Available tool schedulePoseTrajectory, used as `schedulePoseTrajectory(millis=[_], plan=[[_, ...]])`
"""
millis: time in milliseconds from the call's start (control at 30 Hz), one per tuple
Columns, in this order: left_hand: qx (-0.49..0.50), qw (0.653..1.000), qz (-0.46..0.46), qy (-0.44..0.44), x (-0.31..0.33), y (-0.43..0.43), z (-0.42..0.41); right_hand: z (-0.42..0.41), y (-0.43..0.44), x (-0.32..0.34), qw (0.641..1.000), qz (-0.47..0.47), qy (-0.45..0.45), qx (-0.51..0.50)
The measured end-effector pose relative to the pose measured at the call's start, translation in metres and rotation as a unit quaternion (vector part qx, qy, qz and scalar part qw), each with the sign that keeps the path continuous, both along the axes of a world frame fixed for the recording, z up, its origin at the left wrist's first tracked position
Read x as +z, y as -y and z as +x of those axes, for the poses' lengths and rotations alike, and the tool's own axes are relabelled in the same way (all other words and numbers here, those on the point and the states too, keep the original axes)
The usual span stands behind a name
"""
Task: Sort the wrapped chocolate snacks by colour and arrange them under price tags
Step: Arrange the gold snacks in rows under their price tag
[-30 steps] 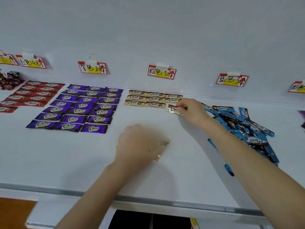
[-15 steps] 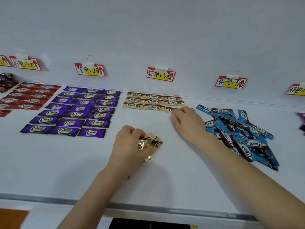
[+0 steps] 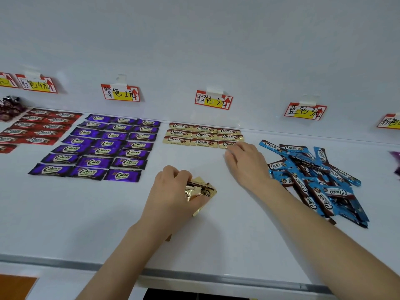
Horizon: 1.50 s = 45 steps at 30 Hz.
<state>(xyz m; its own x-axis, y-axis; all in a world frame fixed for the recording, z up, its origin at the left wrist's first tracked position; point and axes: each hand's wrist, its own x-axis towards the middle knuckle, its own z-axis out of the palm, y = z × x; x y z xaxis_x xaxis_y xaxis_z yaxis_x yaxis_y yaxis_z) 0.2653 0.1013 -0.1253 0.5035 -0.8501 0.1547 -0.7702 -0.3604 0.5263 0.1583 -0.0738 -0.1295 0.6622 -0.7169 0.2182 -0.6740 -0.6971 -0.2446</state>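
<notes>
Red chocolate snacks (image 3: 36,128) lie in rows at left edge of frame on white counter (image 3: 65,224), below red-row tag (image 3: 37,84) on the wall. Dark candy pile (image 3: 9,107) sits behind them at upper left, too blurry to read. Next right: purple snacks (image 3: 104,146), tidy grid three wide, under purple-grid tag (image 3: 121,93). Centre: gold snacks (image 3: 203,135), three rows of three, up against the back edge under gold-row tag (image 3: 213,100). Left hand (image 3: 173,195) at lower centre, fingers curled tight round gold bunch (image 3: 200,191), crumpled wrappers sticking out on its right side; can't tell if it touches the counter. Right hand (image 3: 246,163) just right of centre, fingers relaxed and nearly straight, fingertips resting on right end of last gold snack (image 3: 226,144) in front row, not wrapped round it. Blue snacks (image 3: 313,182) right of that hand: loose heap, overlapping at all angles, below blue-heap tag (image 3: 305,111). Cut-off tag (image 3: 389,122) and purple wrapper (image 3: 396,163) at right edge.
</notes>
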Motion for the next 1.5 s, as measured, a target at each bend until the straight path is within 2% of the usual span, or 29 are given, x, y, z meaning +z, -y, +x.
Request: schedulePoseTrajectory(millis=[467, 767, 1033, 1167, 1233, 1300, 1367, 1433, 1500], plan=[[0.077, 0.988, 0.068, 0.115, -0.006, 0.010, -0.015, 0.000, 0.000, -0.001, 1.000, -0.011, -0.014, 0.004], [0.087, 0.996, -0.013, 0.016, -0.010, 0.008, -0.007, 0.000, -0.001, -0.001, 0.999, -0.035, -0.003, 0.005], [0.086, 0.983, -0.098, -0.127, 0.007, 0.002, -0.001, -0.002, -0.005, 0.003, 0.997, -0.058, 0.056, 0.007], [0.128, 0.947, -0.168, -0.242, 0.017, -0.005, 0.007, -0.006, -0.012, 0.015, 0.988, -0.012, 0.151, 0.020], [0.150, 0.912, -0.203, -0.324, 0.023, -0.007, 0.011, -0.007, -0.023, 0.024, 0.973, 0.042, 0.226, 0.034], [0.167, 0.859, -0.252, -0.413, 0.029, -0.007, 0.015, -0.009, -0.041, 0.033, 0.950, 0.126, 0.281, 0.052], [0.182, 0.818, -0.289, -0.464, 0.034, -0.006, 0.017, -0.011, -0.065, 0.037, 0.931, 0.194, 0.297, 0.085], [0.192, 0.799, -0.309, -0.479, 0.038, -0.008, 0.020, -0.015, -0.086, 0.035, 0.926, 0.221, 0.282, 0.116], [0.191, 0.789, -0.315, -0.492, 0.039, -0.013, 0.021, -0.019, -0.100, 0.033, 0.939, 0.218, 0.240, 0.117]])
